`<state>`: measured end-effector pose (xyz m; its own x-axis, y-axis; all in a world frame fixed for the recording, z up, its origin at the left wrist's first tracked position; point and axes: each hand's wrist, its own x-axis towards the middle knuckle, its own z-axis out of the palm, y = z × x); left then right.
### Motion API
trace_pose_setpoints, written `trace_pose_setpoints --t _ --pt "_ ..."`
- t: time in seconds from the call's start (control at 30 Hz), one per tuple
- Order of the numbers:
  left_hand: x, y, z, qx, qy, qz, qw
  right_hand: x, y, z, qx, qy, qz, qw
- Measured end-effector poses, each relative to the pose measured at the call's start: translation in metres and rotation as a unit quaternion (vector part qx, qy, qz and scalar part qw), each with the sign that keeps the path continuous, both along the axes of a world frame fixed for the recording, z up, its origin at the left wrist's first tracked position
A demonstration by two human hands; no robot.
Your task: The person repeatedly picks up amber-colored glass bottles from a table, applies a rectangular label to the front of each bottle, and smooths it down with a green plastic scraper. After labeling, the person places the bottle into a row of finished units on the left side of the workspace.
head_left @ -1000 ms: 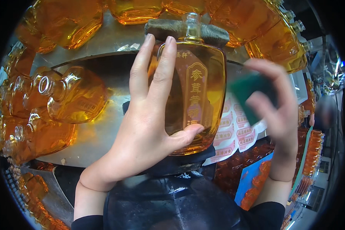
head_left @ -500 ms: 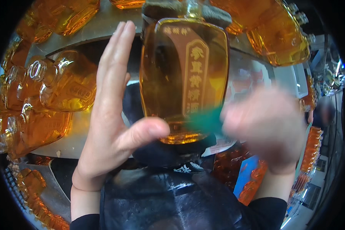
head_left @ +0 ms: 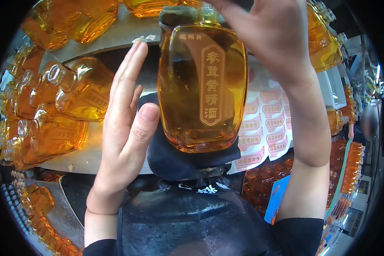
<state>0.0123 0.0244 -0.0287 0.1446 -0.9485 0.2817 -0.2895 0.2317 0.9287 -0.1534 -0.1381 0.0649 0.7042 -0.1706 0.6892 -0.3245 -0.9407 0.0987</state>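
A flat glass bottle of amber liquid lies in front of me with its neck pointing away. A tall panel of printed characters runs down its face. A dark cloth pad is under its base. My left hand is open along the bottle's left side, fingers stretched out and thumb raised, holding nothing. My right hand is blurred above the bottle's upper right. One finger or the thumb reaches to the neck, while the other fingers pass beyond the top edge. Whether it grips the neck cannot be made out.
Several amber bottles lie at the left, more along the far side. A white sheet of pink labels is right of the bottle. Further right are a blue strip and rows of amber bottles. I wear a dark apron.
My right hand has moved from the bottle's lower right up towards its neck. The green thing that was by its fingers no longer shows. My left thumb has lifted off the bottle's lower edge.
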Motion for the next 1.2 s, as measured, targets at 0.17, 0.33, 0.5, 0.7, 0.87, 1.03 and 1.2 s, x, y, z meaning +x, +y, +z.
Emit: trace_pose_setpoints --t 0.17,0.33,0.5,0.7,0.87,1.03,1.2 --pt "0.015 0.005 -0.004 -0.011 -0.011 0.029 0.999 -0.015 0.104 -0.034 0.145 0.137 0.141 0.970" --pt "0.017 -0.021 0.010 -0.082 -0.081 -0.006 0.993 -0.031 0.025 -0.024 0.012 0.006 0.068 0.998" --pt "0.008 -0.066 0.027 -0.169 -0.233 -0.006 0.958 -0.084 0.133 -0.033 0.284 0.137 0.198 0.928" --pt "-0.003 -0.116 0.067 -0.116 -0.626 0.053 0.769 -0.099 0.129 -0.013 0.353 -0.065 0.013 0.933" --pt "-0.007 -0.001 0.096 -0.228 -0.229 -0.026 0.946 -0.153 0.118 -0.063 0.352 -0.187 0.022 0.917" --pt "0.052 0.159 0.094 -0.180 -0.124 0.181 0.959 -0.182 0.063 -0.082 0.385 -0.202 0.011 0.901" --pt "0.111 0.277 0.110 -0.149 -0.196 0.456 0.856 -0.166 0.042 -0.085 0.428 -0.207 0.016 0.880"
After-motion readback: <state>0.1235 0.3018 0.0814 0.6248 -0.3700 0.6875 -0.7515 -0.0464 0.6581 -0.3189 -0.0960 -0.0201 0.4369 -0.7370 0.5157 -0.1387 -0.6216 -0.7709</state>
